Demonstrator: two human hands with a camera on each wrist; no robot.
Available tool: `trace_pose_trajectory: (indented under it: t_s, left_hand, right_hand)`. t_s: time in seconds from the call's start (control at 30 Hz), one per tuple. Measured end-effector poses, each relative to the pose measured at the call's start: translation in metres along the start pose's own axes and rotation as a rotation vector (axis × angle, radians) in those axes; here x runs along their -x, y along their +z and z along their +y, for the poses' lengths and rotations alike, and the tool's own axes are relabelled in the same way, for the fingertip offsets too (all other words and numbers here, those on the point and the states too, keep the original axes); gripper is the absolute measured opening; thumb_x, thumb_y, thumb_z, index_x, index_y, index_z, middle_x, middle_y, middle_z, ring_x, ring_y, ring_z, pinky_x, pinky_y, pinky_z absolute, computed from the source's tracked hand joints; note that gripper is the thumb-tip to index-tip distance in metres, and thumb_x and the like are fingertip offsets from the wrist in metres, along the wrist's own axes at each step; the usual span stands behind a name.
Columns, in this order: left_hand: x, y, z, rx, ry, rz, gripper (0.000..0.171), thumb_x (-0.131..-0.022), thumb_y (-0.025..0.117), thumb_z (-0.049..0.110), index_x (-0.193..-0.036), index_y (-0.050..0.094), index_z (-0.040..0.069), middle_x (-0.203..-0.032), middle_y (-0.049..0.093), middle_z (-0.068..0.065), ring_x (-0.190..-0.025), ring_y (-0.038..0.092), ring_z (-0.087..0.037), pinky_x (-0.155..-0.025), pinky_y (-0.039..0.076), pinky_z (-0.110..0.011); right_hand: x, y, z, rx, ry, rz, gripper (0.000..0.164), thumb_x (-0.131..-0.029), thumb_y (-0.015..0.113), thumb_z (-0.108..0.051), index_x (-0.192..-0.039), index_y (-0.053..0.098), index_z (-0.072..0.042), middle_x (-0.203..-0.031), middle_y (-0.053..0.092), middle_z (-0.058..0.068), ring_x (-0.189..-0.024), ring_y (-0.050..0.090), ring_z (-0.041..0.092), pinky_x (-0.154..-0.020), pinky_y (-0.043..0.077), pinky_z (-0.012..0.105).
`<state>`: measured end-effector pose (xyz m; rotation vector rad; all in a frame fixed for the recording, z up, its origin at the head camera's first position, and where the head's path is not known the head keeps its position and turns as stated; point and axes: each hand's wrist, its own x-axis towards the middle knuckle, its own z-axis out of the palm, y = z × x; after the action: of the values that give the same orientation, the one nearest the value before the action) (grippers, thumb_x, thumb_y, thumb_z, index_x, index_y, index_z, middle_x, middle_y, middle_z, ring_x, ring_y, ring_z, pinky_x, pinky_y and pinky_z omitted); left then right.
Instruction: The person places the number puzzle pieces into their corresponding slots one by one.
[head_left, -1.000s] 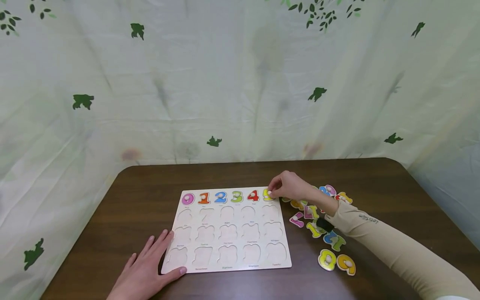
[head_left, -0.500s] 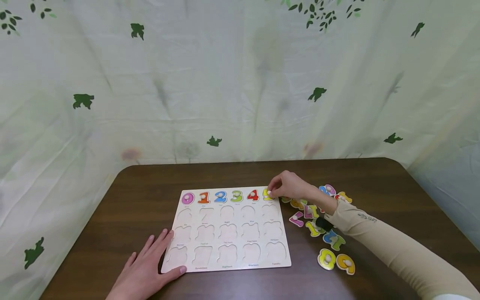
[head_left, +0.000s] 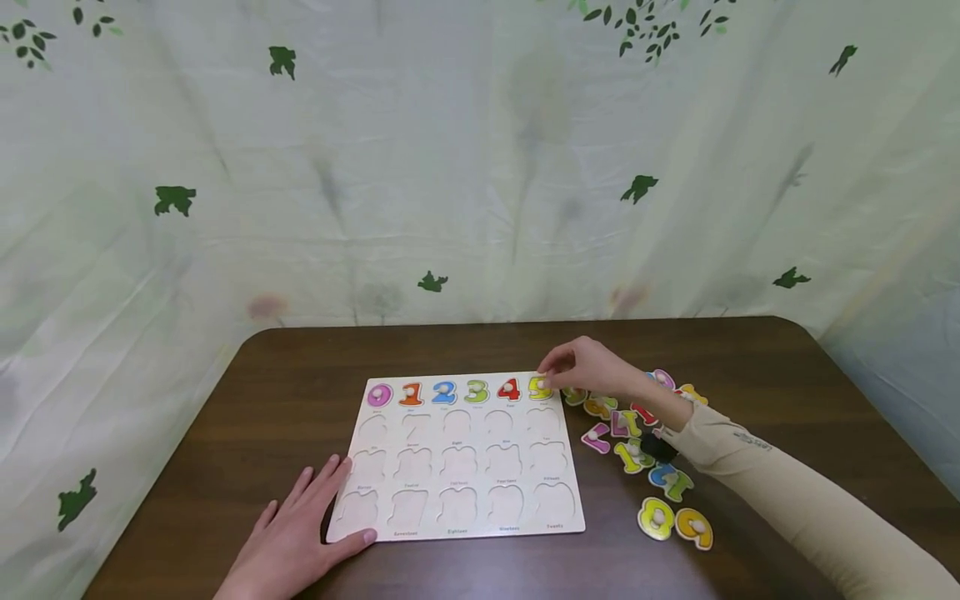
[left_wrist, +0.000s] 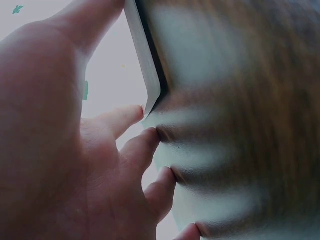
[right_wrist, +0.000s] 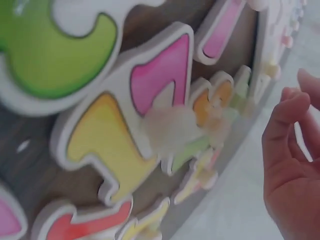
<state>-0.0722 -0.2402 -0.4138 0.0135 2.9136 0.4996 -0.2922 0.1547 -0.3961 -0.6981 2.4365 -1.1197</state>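
Observation:
A white number puzzle board point(head_left: 480, 442) lies on the table in the head view, with the pieces 0 to 5 along its top row. My left hand point(head_left: 288, 529) rests at the board's lower left corner. Its thumb lies along the near edge and its straight fingers touch the left side and table. My right hand point(head_left: 592, 371) is at the top right corner, over the yellow number 5 piece point(head_left: 538, 388). That piece sits in its recess. In the right wrist view, the loosely bent fingers point(right_wrist: 287, 112) stand apart from the pieces and hold nothing.
Loose knobbed number pieces point(head_left: 626, 425) lie heaped right of the board, partly under the right forearm. A yellow piece point(head_left: 656, 518) and an orange piece point(head_left: 694, 528) lie nearer the front. Behind the brown table point(head_left: 315, 358) hangs a leaf-patterned curtain point(head_left: 480, 167).
My right hand has let go of the 5 piece and lifted slightly. My left hand keeps its place at the board. The head view has shifted a little.

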Motion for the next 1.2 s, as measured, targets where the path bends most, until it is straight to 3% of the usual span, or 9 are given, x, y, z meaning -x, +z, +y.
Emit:
trace_pose_trajectory:
  t_s: [0.13, 0.3, 0.5, 0.63, 0.77, 0.97, 1.2]
  left_hand:
    - [-0.002, 0.000, 0.001, -0.005, 0.005, -0.002, 0.111, -0.072, 0.055, 0.085, -0.155, 0.032, 0.015, -0.158, 0.030, -0.015, -0.142, 0.022, -0.046, -0.099, 0.018, -0.076]
    - [-0.002, 0.001, -0.001, -0.007, 0.006, -0.009, 0.111, -0.073, 0.055, 0.085, -0.155, 0.032, 0.015, -0.158, 0.029, -0.016, -0.142, 0.021, -0.046, -0.099, 0.018, -0.076]
    - [-0.003, 0.002, -0.002, -0.016, 0.007, -0.016, 0.110, -0.073, 0.056, 0.084, -0.155, 0.032, 0.014, -0.158, 0.028, -0.017, -0.142, 0.021, -0.048, -0.098, 0.018, -0.077]
    - [-0.003, 0.003, -0.003, -0.015, 0.000, -0.028, 0.111, -0.074, 0.057, 0.083, -0.155, 0.030, 0.014, -0.158, 0.026, -0.018, -0.142, 0.019, -0.049, -0.098, 0.018, -0.077]
    - [-0.003, 0.003, -0.003, -0.017, 0.000, -0.033, 0.111, -0.074, 0.057, 0.083, -0.156, 0.028, 0.014, -0.159, 0.025, -0.018, -0.142, 0.018, -0.049, -0.098, 0.018, -0.078]
    - [-0.004, 0.004, -0.003, -0.030, -0.002, -0.040, 0.112, -0.073, 0.056, 0.084, -0.156, 0.027, 0.014, -0.159, 0.025, -0.018, -0.142, 0.018, -0.050, -0.097, 0.018, -0.079]
    - [-0.006, 0.004, -0.001, -0.037, -0.011, -0.066, 0.114, -0.072, 0.055, 0.085, -0.157, 0.026, 0.013, -0.159, 0.024, -0.019, -0.142, 0.017, -0.050, -0.098, 0.017, -0.079]
  right_hand:
    - [0.013, -0.010, -0.001, -0.045, -0.058, 0.019, 0.021, -0.091, 0.072, -0.013, -0.109, 0.072, -0.003, -0.092, 0.070, 0.005, -0.065, 0.057, 0.039, -0.056, 0.052, 0.042]
    - [0.031, -0.021, -0.002, -0.061, -0.134, 0.025, 0.024, -0.090, 0.073, -0.015, -0.110, 0.071, -0.002, -0.093, 0.070, 0.004, -0.068, 0.056, 0.044, -0.055, 0.053, 0.042]
    - [0.057, -0.031, -0.004, -0.079, -0.131, 0.041, 0.021, -0.088, 0.076, -0.019, -0.108, 0.073, -0.012, -0.101, 0.071, 0.011, -0.068, 0.057, 0.045, -0.054, 0.054, 0.043]
    - [0.078, -0.037, -0.005, -0.094, -0.111, 0.056, 0.022, -0.088, 0.076, -0.020, -0.109, 0.073, -0.015, -0.104, 0.070, 0.008, -0.074, 0.062, 0.037, -0.059, 0.056, 0.042]
    - [0.098, -0.041, 0.000, -0.073, -0.114, 0.067, 0.023, -0.089, 0.075, -0.019, -0.110, 0.072, -0.012, -0.102, 0.070, 0.008, -0.082, 0.064, 0.022, -0.067, 0.056, 0.034]
    - [0.134, -0.043, 0.012, -0.081, -0.143, -0.017, 0.016, -0.091, 0.073, -0.013, -0.106, 0.072, -0.009, -0.096, 0.069, 0.013, -0.072, 0.064, 0.030, -0.061, 0.056, 0.034]
    - [0.180, -0.034, 0.025, -0.133, -0.127, -0.153, 0.015, -0.092, 0.070, -0.013, -0.105, 0.071, -0.005, -0.091, 0.071, 0.009, -0.075, 0.064, 0.015, -0.063, 0.056, 0.029]
